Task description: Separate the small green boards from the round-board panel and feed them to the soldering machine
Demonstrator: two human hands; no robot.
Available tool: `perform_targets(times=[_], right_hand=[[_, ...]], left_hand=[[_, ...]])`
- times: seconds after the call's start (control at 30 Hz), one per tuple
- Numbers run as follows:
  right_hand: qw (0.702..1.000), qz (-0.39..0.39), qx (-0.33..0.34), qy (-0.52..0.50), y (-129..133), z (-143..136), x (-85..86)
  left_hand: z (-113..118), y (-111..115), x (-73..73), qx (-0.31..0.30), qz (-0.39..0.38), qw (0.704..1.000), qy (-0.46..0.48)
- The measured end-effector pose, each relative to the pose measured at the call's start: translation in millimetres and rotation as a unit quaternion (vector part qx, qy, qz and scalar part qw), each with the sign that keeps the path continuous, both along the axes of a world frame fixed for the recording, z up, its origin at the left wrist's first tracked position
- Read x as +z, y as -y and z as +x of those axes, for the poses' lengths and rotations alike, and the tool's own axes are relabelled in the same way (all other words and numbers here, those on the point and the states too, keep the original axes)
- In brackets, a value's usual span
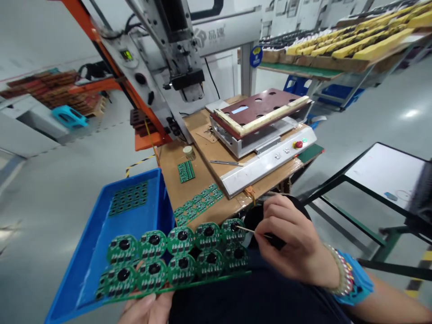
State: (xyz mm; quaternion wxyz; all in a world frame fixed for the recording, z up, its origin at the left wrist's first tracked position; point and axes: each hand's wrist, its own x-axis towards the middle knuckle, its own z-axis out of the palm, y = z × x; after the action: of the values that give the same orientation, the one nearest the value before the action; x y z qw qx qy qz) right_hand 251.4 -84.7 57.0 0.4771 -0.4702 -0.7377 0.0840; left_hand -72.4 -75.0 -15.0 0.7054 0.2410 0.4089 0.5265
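My left hand point(148, 308) grips the lower edge of a green circuit board panel point(182, 265), its fingers partly hidden beneath it. Two rows of round boards make up the panel, each with a glossy black blob in its middle. Between the thumb and fingers of my right hand point(286, 238) is a thin wooden stick point(248, 230). The stick's tip meets the black blob on the top right round board. A bracelet and a blue band circle my right wrist.
A blue bin point(97, 202) with green panels stands at the left. On the wooden bench lie another panel point(199, 204), a small green board point(186, 171), a small round container point(189, 153) and tweezers point(226, 162). Behind is a machine with a brown fixture plate point(263, 108) and a red button point(298, 144).
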Motion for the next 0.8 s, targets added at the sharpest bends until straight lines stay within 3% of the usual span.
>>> perform_targets(times=[0.17,0.4,0.63,0.8], right_hand=[[1.0,0.004,-0.001,0.0,0.6,2.4,-0.4],[1.0,-0.006,0.004,0.0,2.0,4.4,-2.9],[1.0,-0.001,0.018,-0.003,3.0,-0.7,-1.0],[1.0,-0.003,0.021,-0.001,2.4,-0.2,-0.8]], left_hand=[[6.1,3.5,-4.4,0.097,-0.04,0.994,-0.002],[1.0,0.5,-10.5,0.095,-0.046,0.994,0.018],[9.5,1.9,-0.5,0.114,-0.082,0.99,-0.011],[2.6,2.3,-9.7,0.098,-0.053,0.994,0.008]])
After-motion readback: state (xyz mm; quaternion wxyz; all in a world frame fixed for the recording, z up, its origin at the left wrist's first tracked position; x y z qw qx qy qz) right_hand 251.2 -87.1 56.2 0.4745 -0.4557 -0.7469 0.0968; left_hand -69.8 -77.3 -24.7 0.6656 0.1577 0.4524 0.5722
